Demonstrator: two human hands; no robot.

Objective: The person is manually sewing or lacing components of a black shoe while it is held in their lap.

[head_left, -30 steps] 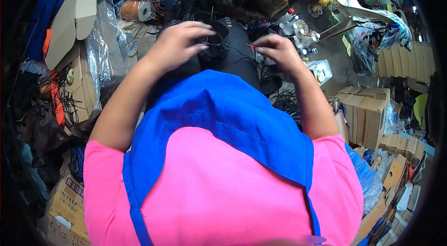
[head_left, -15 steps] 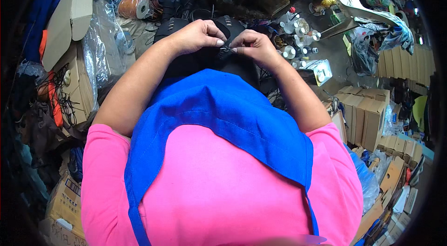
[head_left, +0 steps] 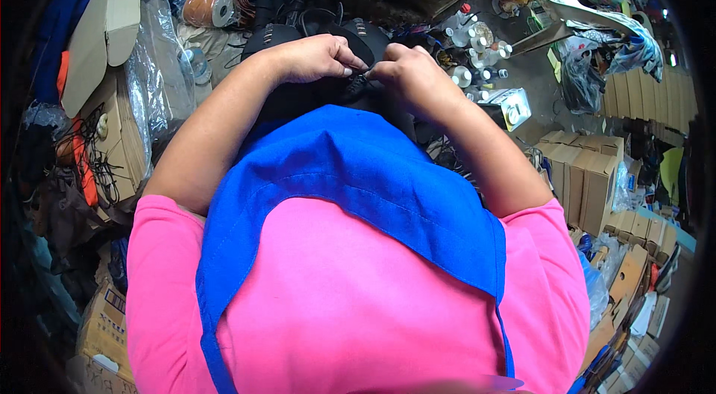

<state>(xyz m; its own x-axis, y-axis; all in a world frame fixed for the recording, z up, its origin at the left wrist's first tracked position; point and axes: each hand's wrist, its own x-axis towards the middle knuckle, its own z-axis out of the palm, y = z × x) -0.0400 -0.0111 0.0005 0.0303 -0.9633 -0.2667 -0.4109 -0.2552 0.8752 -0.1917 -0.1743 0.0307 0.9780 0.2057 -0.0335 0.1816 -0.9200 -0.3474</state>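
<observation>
Above my lap, both hands meet over a black shoe (head_left: 359, 88) with crossed laces down its front. My left hand (head_left: 324, 58) is closed, thumb and forefinger pinched on a thin dark lace at the shoe's top. Close beside it, my right hand (head_left: 412, 75) is closed too, its fingertips pinching at the same lace; its back hides most of the fingers. Behind the hands lie more black shoe pieces (head_left: 367, 40) with pale stitching. The blue apron (head_left: 335, 155) covers my lap just below the shoe.
Several bottles (head_left: 477, 40) and a clear rectangular container (head_left: 512, 108) stand at the right. An orange spool (head_left: 205, 9) sits at the far left, near plastic sheeting (head_left: 160, 66) and cardboard (head_left: 104, 36). Stacked cartons (head_left: 585, 178) fill the right side.
My right hand has turned, its back now more upward and its elbow farther out. The left hand stays at the lace, its fingertips slightly farther right. The view has shifted a little.
</observation>
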